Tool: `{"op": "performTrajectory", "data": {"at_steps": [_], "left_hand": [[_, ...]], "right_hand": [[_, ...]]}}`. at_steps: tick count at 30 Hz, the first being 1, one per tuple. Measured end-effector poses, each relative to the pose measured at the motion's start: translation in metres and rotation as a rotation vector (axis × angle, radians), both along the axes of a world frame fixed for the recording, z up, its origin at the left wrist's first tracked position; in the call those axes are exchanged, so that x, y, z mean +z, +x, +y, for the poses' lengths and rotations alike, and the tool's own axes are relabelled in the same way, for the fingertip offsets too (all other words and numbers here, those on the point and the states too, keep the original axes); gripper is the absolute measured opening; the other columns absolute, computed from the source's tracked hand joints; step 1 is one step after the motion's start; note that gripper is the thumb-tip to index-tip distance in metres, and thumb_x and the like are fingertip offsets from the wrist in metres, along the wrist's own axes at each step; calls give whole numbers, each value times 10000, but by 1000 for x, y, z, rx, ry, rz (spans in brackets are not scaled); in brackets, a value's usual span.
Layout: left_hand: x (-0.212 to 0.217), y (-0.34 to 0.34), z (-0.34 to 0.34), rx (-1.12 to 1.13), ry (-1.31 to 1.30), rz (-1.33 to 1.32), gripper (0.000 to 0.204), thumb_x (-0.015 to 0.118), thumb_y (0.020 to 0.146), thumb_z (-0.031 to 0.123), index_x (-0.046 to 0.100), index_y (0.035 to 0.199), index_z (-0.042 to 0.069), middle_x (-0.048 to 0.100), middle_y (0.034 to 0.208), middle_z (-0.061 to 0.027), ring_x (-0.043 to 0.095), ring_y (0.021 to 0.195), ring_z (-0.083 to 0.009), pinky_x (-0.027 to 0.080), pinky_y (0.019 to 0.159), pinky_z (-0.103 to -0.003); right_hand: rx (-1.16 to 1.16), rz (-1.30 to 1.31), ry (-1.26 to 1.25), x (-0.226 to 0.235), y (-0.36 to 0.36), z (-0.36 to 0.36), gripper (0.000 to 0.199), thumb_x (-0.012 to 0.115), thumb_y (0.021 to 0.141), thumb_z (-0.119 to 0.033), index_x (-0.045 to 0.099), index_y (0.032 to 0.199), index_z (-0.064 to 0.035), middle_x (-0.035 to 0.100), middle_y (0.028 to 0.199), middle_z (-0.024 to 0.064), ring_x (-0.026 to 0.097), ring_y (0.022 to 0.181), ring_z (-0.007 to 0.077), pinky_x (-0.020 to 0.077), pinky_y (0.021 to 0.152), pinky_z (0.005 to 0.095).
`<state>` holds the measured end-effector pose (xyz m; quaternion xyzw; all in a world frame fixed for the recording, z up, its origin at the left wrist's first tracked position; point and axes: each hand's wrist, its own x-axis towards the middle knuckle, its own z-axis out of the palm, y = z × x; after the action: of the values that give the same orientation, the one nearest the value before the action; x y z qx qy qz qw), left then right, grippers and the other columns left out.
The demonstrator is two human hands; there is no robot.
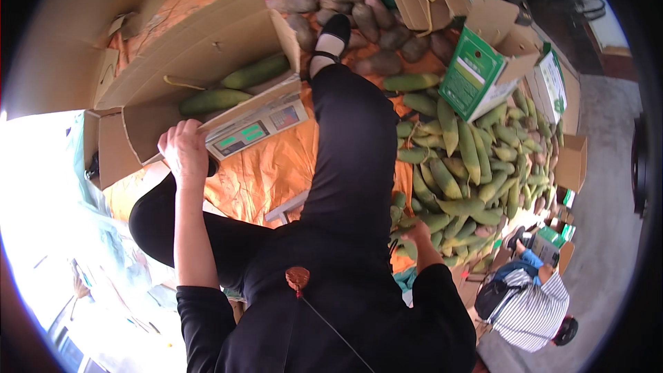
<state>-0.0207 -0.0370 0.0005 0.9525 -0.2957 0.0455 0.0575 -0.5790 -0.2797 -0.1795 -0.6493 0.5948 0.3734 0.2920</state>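
I have the open cardboard box [200,55] in view ahead and to the left, with two green radishes [214,101] lying inside it, one beyond the other. My left hand [185,148] is bent over the box's near edge, close to its corner, gripping the cardboard. A scale [276,121] with lit green readouts shows along the box's near side, under the wall; I can't see whether the box's whole weight rests on it.

My right hand [416,233] is down by my right side, at the near edge of a big pile of green radishes [476,159]. The fingers are partly hidden there, so I cannot tell whether they grasp a radish or only touch one.

Between the hands are my black-trousered legs [356,138], spread apart, over an orange sheet [262,183]. My right foot [333,41], in a black shoe, stands just beyond the box, near a group of darker, purplish radishes [380,34]. A green box [473,72] stands tilted at the far side of the green pile. Farther right, on the grey floor [601,159], another person [528,307] in a striped shirt bends beside more boxes [552,238].
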Motion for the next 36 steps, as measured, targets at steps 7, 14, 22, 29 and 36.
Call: {"op": "performTrajectory", "data": {"at_steps": [7,14,22,29,36], "left_hand": [[3,-2,2,5,-55,7,151,697,704,93,613,829,110,600,810,-42,570,873,-255,380,892,-412],[0,-1,2,14,-100,13,116,682,719,101,611,810,114,588,792,-32,564,877,-246,365,907,-426],[-2,1,5,8,-110,33,130,674,717,67,619,827,111,597,815,-45,562,894,-258,364,915,-429],[3,1,0,2,-109,28,120,674,720,80,620,823,109,597,812,-47,566,889,-256,368,905,-424],[3,0,3,-12,-116,18,128,685,705,83,618,813,104,603,811,-50,569,887,-257,372,899,-415]], "right_hand": [[242,-80,-96,41,27,-46,541,872,470,-239,658,932,-56,677,895,123,660,859,276,515,771,371],[313,-353,-379,161,140,-99,497,832,508,-215,637,936,-57,668,871,128,648,855,308,507,751,383],[82,-1171,-535,275,278,-141,458,773,644,-61,581,1056,-3,600,983,52,556,909,153,454,819,292],[175,-1554,-227,345,403,-105,408,746,701,-27,572,1070,-1,613,975,65,589,876,120,503,761,257],[449,-1502,62,281,517,-41,421,823,650,-160,616,987,-19,648,907,74,623,772,127,505,672,272]]}}
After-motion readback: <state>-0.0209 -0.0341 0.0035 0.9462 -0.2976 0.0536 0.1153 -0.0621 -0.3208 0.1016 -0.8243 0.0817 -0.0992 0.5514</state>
